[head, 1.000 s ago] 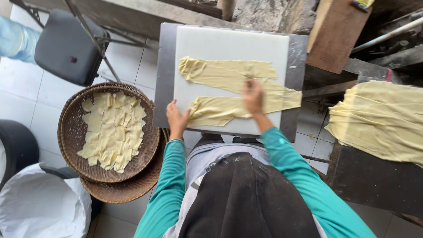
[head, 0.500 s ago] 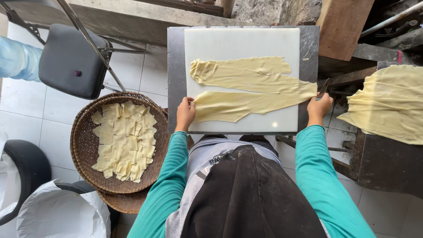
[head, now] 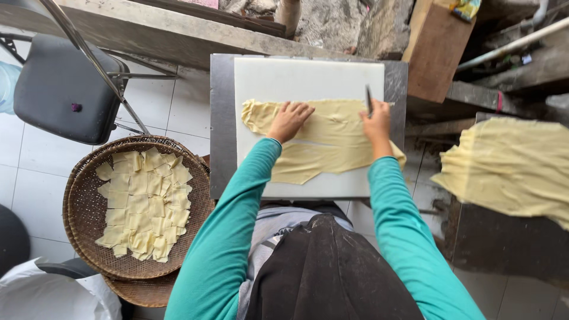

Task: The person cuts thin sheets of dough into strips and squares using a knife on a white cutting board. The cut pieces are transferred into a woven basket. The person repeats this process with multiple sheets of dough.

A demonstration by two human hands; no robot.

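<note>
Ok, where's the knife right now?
In the head view, the knife is in the right hand, blade upright over the right end of the dough strips on the white cutting board.

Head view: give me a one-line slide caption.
Left hand presses a dough sheet on a white cutting board; right hand holds a knife.

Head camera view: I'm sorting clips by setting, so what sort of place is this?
Probably a small home or backyard food workshop. A person presses thin dough sheets on a white cutting board, left hand flat, right hand holding a knife. A woven basket of cut dough squares sits on a tiled floor.
</note>
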